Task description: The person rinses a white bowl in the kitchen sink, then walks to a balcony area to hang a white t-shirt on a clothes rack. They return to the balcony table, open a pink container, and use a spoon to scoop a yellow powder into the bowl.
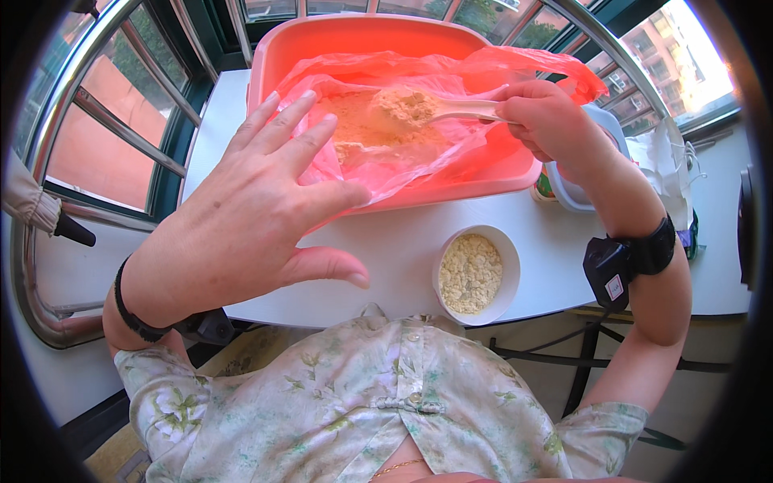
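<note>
My right hand (540,121) grips the handle of a white spoon (468,111), its bowl heaped with pale powder (410,105). The spoon is over a thin pink plastic bag (459,142) that holds more of the powder, which looks like flour. This bag lies inside a pink plastic basin (362,35). My left hand (253,199) is held over the basin's near left side, fingers spread, with nothing in it. Whether its fingertips touch the bag, I cannot tell. Nearer to me stands a white bowl (512,271) containing lumpy, pale yellow powder (471,275).
Basin and bowl stand on a white table (386,265). To the right of the basin are a translucent plastic container (574,190) and white bags (658,160). Metal railings (136,136) and windows enclose the table's far side. A dark device (607,265) is strapped to my right forearm.
</note>
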`<state>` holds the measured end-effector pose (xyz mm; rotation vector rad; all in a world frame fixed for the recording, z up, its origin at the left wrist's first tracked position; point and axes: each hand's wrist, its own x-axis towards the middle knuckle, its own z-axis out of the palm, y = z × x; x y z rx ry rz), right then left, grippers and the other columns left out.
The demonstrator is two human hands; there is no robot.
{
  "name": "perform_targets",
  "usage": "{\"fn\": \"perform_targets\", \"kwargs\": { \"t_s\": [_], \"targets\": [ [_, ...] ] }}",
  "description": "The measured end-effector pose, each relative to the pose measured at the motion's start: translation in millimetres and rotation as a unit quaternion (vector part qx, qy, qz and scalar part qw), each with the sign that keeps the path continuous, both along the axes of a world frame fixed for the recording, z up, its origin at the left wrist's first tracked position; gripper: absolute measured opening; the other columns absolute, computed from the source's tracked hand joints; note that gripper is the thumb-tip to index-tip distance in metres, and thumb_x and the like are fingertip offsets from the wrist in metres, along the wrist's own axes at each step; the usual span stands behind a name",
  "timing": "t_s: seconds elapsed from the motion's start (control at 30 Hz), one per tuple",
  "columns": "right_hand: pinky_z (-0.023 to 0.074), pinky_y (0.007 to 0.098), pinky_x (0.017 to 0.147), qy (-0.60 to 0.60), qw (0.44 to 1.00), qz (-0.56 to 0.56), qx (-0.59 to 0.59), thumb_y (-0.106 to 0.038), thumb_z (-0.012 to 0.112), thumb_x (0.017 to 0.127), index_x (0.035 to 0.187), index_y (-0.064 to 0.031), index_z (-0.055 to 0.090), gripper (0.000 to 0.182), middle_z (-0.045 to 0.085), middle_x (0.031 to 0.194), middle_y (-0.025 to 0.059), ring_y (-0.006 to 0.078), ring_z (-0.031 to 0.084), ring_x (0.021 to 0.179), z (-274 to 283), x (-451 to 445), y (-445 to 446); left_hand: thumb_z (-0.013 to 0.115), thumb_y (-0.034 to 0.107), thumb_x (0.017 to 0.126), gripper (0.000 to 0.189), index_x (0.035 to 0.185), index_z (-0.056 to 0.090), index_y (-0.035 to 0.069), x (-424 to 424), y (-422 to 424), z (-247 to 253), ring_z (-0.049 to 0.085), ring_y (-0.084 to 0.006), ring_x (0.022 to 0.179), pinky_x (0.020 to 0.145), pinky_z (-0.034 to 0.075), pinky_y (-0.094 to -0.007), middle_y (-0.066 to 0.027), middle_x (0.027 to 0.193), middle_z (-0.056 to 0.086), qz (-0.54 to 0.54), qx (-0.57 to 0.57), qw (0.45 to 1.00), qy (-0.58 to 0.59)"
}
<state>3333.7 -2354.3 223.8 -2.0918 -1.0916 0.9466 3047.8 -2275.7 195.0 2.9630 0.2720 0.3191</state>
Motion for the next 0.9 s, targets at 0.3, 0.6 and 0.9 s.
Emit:
{"fn": "perform_targets", "kwargs": {
  "t_s": [0.3,0.6,0.9],
  "targets": [
    [0.0376,0.0202,0.061,-0.135,0.988,0.056,-0.046,-0.012,0.053,0.085,0.106,0.0041,0.059,0.027,0.053,0.076,-0.0009,0.006,0.045,0.068,4,17,-3,0.07,0.057,0.064,0.06,0.106,0.065,0.014,1,4,-1,0.031,-0.0502,0.127,0.107,0.025,-0.0551,-0.0291,0.129,0.044,-0.006,-0.012,1.0,0.001],
    [0.0313,0.018,0.046,-0.052,0.997,0.035,-0.052,-0.013,0.052,0.085,0.105,-0.0009,0.057,0.023,0.05,0.073,-0.0022,0.0031,0.042,0.059,-10,9,12,0.068,0.059,0.064,0.061,0.105,0.065,0.014,3,9,-5,0.032,-0.0494,0.128,0.108,0.021,-0.0561,-0.0287,0.128,0.045,-0.009,-0.025,1.0,-0.009],
    [0.0219,0.0194,0.04,0.072,0.997,-0.028,-0.03,-0.011,0.049,0.087,0.105,-0.0035,0.057,0.021,0.042,0.063,-0.005,0.0023,0.032,0.049,-17,7,16,0.069,0.059,0.064,0.062,0.104,0.065,0.013,3,10,-7,0.031,-0.049,0.128,0.108,0.021,-0.0558,-0.0286,0.129,0.044,-0.005,-0.038,0.999,-0.007]
  ]
}}
